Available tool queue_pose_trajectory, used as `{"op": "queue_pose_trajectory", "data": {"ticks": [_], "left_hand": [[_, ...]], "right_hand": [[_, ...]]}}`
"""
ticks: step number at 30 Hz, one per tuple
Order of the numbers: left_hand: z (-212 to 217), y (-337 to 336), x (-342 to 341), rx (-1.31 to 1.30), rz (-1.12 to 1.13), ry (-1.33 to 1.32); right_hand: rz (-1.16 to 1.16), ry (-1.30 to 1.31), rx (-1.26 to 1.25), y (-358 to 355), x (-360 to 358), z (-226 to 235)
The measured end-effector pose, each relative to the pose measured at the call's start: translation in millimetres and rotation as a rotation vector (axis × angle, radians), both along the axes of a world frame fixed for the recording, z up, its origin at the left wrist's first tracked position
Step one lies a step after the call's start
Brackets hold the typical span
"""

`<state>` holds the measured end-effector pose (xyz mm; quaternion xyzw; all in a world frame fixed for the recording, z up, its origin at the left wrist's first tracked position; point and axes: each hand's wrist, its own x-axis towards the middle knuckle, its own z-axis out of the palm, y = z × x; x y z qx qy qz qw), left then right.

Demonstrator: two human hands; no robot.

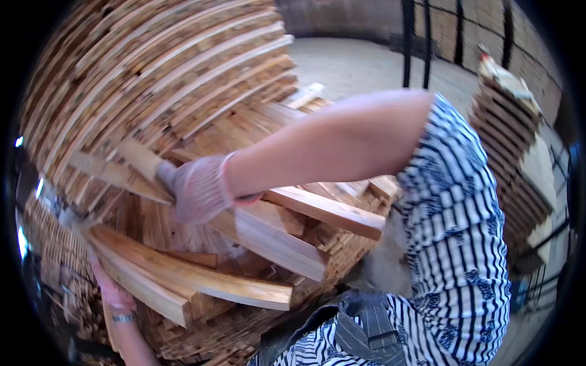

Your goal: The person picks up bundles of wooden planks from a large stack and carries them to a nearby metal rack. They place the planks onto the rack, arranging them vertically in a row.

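Observation:
My right arm reaches across the middle, and its gloved hand (198, 186) is closed on a wooden board (274, 241) that slants toward the lower right. Two more board ends, a pointed one (119, 174) and a pale one (140, 157), meet the fingers on the far side. At the lower left, my left hand (113, 290), in a pinkish glove, lies along the outer side of a pale board (146, 287). Its fingers are blurred near the boards' far ends. A curved-looking brown-edged board (201, 268) rests beside that pale one.
A tall layered stack of boards (183, 67) rises at the far left. Loose boards, one pale (329, 210), lie on the wood pile before me. Another stack (510, 152) stands at the right, near dark upright posts (408, 43). Wood scraps (58, 262) fill the left edge.

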<state>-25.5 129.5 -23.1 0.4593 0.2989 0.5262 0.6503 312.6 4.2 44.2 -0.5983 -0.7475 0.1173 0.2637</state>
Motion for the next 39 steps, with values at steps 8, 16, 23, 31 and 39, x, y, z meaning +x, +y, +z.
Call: {"op": "queue_pose_trajectory", "data": {"ticks": [8,16,23,31,39], "left_hand": [[-22.1,11.4,-9.2,0.038,0.046,0.041],[-8.9,-2.5,24.3,-0.012,0.005,-0.028],[-7.6,-12.0,13.0,-0.013,-0.028,-0.107],[-7.2,-4.2,27.9,-0.035,-0.031,-0.123],[-7.1,-14.4,14.6,-0.033,0.085,-0.172]], "right_hand": [[-0.057,-0.004,0.047,-20.5,133.1,82.5],[-0.529,-0.205,-0.1,-19.6,284.7,-64.9],[-0.562,-0.252,-0.289,-23.5,246.0,-79.6],[-0.305,-0.612,-0.066,-0.4,279.1,-55.6],[-0.217,-0.527,-0.167,-2.1,102.5,-52.4]]}}
